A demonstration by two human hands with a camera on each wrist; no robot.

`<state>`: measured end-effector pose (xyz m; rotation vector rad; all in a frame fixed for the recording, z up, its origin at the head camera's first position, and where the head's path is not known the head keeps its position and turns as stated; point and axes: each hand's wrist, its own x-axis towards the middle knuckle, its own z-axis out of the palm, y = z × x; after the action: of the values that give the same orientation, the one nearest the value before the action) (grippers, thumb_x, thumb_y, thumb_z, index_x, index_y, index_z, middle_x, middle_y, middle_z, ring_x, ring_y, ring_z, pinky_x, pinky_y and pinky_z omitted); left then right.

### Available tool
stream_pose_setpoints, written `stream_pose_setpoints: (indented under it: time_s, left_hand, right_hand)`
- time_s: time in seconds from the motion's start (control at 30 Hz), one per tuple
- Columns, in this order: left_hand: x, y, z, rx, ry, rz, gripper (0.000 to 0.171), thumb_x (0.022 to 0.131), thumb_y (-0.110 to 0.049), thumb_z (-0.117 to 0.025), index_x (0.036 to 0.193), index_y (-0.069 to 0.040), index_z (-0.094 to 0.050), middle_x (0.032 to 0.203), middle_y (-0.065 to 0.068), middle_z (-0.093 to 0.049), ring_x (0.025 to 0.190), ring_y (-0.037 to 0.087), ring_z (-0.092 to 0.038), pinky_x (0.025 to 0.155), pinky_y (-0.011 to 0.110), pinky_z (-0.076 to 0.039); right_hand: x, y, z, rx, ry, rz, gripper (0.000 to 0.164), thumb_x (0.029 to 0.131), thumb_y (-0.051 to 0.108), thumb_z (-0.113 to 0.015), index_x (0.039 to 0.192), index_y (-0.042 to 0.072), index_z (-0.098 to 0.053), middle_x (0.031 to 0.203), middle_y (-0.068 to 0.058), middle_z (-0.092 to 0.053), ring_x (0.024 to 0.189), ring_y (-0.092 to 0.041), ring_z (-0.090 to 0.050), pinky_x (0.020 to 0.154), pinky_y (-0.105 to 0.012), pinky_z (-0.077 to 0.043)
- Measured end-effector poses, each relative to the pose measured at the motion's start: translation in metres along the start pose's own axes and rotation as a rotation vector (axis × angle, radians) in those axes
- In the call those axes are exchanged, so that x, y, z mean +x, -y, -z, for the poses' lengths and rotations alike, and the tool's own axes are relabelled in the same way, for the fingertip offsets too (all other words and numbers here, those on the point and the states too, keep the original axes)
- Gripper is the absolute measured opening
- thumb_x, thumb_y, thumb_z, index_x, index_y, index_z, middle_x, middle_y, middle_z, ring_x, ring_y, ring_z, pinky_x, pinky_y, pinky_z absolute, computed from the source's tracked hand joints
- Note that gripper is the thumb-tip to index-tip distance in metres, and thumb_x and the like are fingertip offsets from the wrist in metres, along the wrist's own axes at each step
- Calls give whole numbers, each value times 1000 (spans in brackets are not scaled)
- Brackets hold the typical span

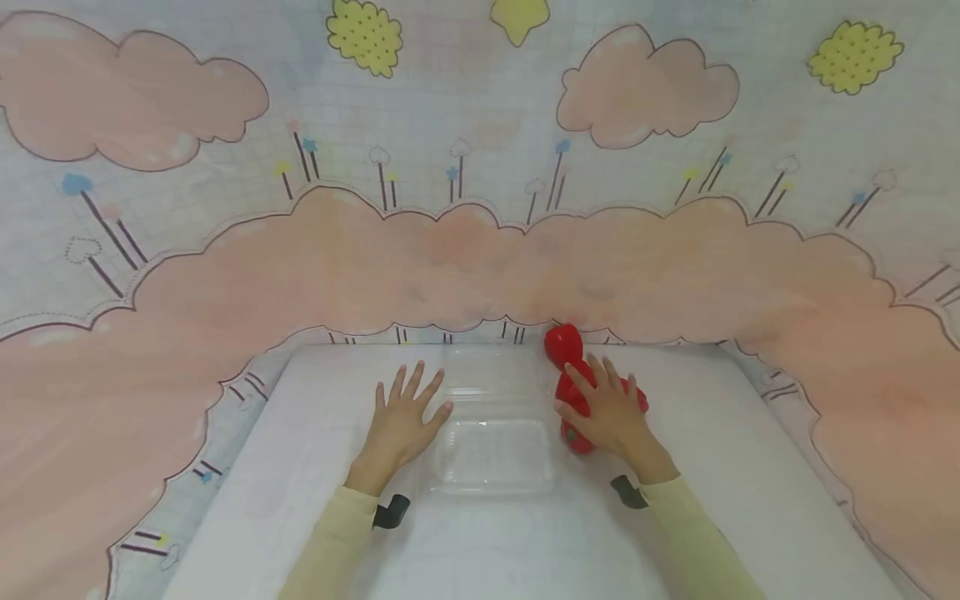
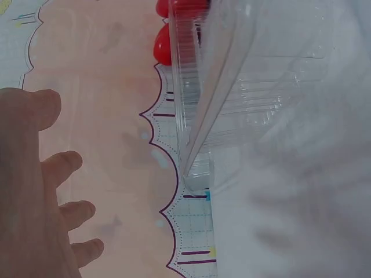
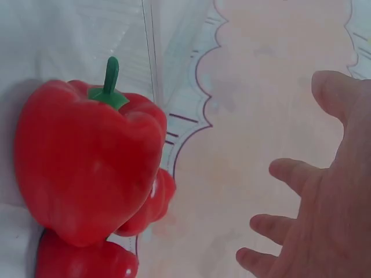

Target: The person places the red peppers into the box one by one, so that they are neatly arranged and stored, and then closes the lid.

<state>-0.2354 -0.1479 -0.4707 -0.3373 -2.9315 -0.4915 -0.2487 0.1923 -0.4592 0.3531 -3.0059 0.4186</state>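
Observation:
A clear plastic clamshell box [image 1: 495, 454] lies with its lid raised at the middle of the white table, also seen from the side in the left wrist view. To its left my left hand [image 1: 401, 425] is spread with fingers straight, holding nothing. On the other side, my right hand [image 1: 611, 412] hovers with fingers spread over several red bell peppers [image 1: 564, 345], partly hiding them. In the right wrist view a large red bell pepper [image 3: 87, 156] with a green stem stands nearest the camera, with more behind and below it. Those fingers grip no pepper.
The white table [image 1: 285, 467] ends at a far edge just behind the box and peppers. Beyond it hangs a cloth [image 1: 480, 267] printed with pink clouds. Black wrist mounts [image 1: 392, 512] stick out from the inner side of each sleeve [image 1: 330, 542].

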Motion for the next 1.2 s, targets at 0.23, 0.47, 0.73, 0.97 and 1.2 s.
stream_pose_setpoints:
  time_s: [0.23,0.47,0.73,0.97,1.2]
  left_hand:
    - [-3,0,-3,-11,-3,-5,62,99,-57,-41,154,-29,-32,165,10,-19,153,39,-12,119,70,-12]
    - [-3,4,-10,-75,-19,8,63,99,-51,-45,155,-26,-30,165,10,-19,151,40,-18,116,67,-26]
    - [-3,7,-13,-120,-36,19,64,99,-48,-48,155,-24,-30,165,11,-20,150,41,-22,114,65,-32]
    - [-6,10,-18,-184,-45,41,64,99,-44,-50,156,-23,-30,164,12,-23,148,41,-28,111,64,-37]
    - [-8,12,-24,-260,-39,74,63,99,-42,-51,155,-24,-30,163,12,-24,145,41,-33,109,64,-39]
  right_hand:
    - [-5,-10,0,15,-36,0,81,87,50,-64,154,18,-32,162,-17,-21,148,-44,-16,114,-77,-14]
    - [-8,-22,-4,62,-45,-15,78,90,49,-61,154,17,-32,161,-18,-22,148,-44,-17,115,-75,-17]
    - [-10,-38,-6,114,-99,-16,78,88,43,-66,152,15,-34,158,-19,-26,145,-45,-23,112,-74,-25]
    - [-11,-52,-8,153,-92,-54,75,90,40,-64,153,16,-32,159,-20,-24,143,-45,-27,105,-72,-38]
    - [-11,-66,-8,196,-85,-73,73,93,41,-60,154,15,-31,159,-21,-24,142,-48,-27,103,-73,-38]
